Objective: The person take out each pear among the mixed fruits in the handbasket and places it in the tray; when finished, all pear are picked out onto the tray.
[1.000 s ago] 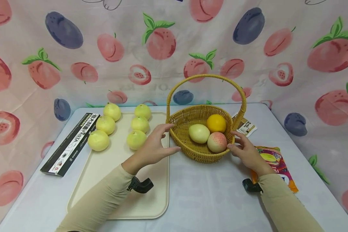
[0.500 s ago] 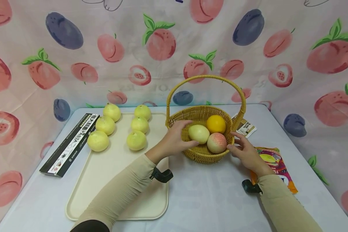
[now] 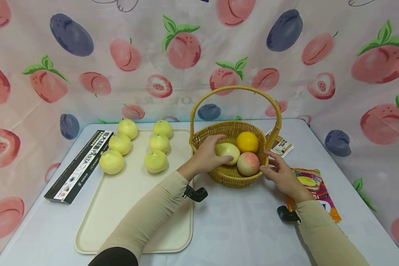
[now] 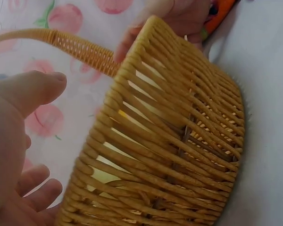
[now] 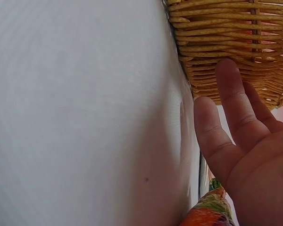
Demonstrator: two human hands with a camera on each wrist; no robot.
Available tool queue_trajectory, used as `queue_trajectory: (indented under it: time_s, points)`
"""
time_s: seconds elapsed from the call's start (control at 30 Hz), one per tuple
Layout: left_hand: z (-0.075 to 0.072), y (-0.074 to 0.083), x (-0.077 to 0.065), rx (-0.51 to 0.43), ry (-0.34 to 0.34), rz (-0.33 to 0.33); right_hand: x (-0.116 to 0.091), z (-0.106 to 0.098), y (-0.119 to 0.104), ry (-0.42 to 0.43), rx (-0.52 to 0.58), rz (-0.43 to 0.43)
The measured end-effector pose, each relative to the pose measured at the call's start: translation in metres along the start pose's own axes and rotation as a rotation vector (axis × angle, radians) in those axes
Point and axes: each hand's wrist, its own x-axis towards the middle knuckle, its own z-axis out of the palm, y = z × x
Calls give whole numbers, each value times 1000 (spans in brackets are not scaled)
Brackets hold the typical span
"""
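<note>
A woven wicker basket [image 3: 231, 181] with a tall arched handle holds a pale green round fruit [image 3: 228, 150], an orange [image 3: 247, 142] and a pinkish peach [image 3: 248, 164]. My left hand [image 3: 207, 155] reaches over the basket's left rim, thumb and fingers spread beside the pale green fruit. In the left wrist view, that hand [image 4: 9, 141] shows a gap between thumb and fingers with nothing in it. My right hand [image 3: 284, 177] holds the basket's right rim; in the right wrist view, its other fingers [image 5: 233, 94] lie along the outer wall.
Left of the basket, a cream tray [image 3: 136, 218] bears several pale yellow-green round fruits [image 3: 156, 161]. A black pasta box [image 3: 78, 168] lies along its left side. A colourful packet [image 3: 314, 188] and a small brown-and-white packet [image 3: 280, 146] lie on the right.
My left hand has moved right, from the basket's left rim to the pale green fruit inside. The right hand has stayed at the rim, and the basket stands where it was.
</note>
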Motion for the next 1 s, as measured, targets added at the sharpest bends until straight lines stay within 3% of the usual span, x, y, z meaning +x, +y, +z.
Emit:
queue_trajectory:
  time_s: [0.43, 0.77, 1.0]
  points:
    - [5, -4, 24, 6, -31, -27, 0, 0, 3, 4, 3, 21]
    - [3, -11, 31, 4, -57, -75, 0, 1, 4, 2, 11, 23]
    - [6, -11, 36, 73, -85, -111, 0, 0, 4, 6, 11, 25]
